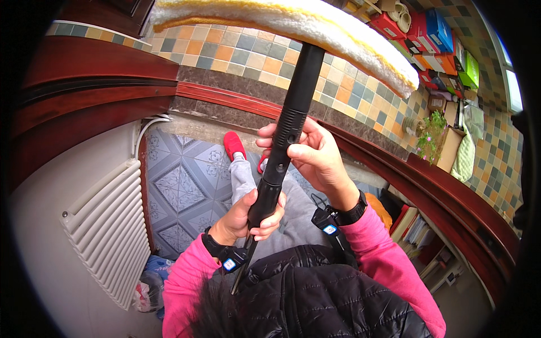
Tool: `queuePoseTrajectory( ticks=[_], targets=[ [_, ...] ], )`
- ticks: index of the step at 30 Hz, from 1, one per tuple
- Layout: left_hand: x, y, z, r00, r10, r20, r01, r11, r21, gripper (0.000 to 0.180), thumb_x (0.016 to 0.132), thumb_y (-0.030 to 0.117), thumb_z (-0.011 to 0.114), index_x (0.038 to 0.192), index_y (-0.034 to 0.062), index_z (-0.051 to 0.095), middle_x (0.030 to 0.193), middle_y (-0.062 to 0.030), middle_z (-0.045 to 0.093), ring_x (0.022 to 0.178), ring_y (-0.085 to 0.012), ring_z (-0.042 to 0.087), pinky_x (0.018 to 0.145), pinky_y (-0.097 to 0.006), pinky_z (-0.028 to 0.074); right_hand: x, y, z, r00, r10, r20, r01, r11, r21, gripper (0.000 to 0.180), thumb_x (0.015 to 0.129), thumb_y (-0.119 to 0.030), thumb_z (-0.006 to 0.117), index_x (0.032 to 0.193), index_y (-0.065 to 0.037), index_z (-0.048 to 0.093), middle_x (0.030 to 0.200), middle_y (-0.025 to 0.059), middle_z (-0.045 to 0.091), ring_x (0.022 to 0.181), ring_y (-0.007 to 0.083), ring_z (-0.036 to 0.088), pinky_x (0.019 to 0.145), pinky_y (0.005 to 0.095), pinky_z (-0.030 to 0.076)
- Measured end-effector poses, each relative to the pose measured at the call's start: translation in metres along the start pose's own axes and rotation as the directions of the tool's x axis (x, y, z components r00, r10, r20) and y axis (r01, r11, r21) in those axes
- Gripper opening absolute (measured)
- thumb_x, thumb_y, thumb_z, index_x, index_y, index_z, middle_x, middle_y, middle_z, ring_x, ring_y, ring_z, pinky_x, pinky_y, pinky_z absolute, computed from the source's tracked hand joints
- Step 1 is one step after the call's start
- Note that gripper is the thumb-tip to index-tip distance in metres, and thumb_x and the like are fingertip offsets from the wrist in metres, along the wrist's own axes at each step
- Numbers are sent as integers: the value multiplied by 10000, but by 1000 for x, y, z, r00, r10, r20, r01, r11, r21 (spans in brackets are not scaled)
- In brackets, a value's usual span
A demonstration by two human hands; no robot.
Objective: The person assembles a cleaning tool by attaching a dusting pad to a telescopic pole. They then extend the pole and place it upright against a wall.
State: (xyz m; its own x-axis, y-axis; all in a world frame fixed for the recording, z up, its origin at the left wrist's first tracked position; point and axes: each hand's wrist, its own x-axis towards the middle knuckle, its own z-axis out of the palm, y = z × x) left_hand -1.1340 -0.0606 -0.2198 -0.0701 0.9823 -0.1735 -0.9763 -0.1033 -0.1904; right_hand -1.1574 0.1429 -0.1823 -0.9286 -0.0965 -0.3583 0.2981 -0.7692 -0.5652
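The left grip (242, 219) wraps the pole (292, 118) at its thick lower part, likely the firmest hold. The pole slants upward between the hands, seemingly stiff and fairly light. Across its top, the pad (282, 18) looks soft, perhaps top-heavy. The right grip (320, 156) loosely clasps the pole higher.

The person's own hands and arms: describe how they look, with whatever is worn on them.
The left hand and right hand are ungloved. Both arms have bright pink sleeves. Each wrist wears a black strap and a small black device marked with a blue-edged white square.
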Motion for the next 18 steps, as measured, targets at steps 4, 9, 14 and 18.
queuePoseTrajectory(
  ticks=[4, 9, 14, 18],
  targets=[
    [-1, 0, 0, 1000, 7, -19, -7, 1000, 3, 631, 870, 615, 506, 1136, 46, 447, 682, -35, 479, 431, -79, 414, 394, -231, 388, -1, 3, 4, 998, -6, -68, 6, 1000, -2, 413, 844, -43, 645, 1205, 33, 461, 1148, 210, 602, 1065, 279, 612, 962, 393, 483],
    [0, 1, 12, 984, 87, -156, -72, 992, 104, 560, 911, 542, 499, 1147, 37, 447, 711, -41, 499, 463, -77, 433, 434, -218, 395, -4, 2, 2, 992, 23, -123, -29, 998, -48, 335, 886, -105, 608, 1176, 15, 491, 1134, 207, 610, 1034, 262, 628, 910, 364, 509],
    [14, -6, 26, 807, 431, -403, -62, 741, 669, 388, 972, 358, 489, 1163, 22, 456, 793, -52, 549, 540, -82, 493, 495, -225, 418, 0, 5, -8, 971, 23, -236, -54, 990, -127, 355, 994, -263, 419, 1191, 24, 487, 1098, 204, 609, 1005, 289, 632, 856, 380, 531],
    [16, -5, 32, 806, 497, -321, -207, 745, 635, 384, 962, 325, 512, 1163, -1, 474, 870, -78, 596, 713, -139, 603, 613, -233, 499, -3, 11, -14, 995, -47, -92, 45, 999, -31, 446, 997, -354, 394, 1225, 25, 453, 1128, 234, 588, 1053, 323, 609, 876, 417, 522]
  ],
)
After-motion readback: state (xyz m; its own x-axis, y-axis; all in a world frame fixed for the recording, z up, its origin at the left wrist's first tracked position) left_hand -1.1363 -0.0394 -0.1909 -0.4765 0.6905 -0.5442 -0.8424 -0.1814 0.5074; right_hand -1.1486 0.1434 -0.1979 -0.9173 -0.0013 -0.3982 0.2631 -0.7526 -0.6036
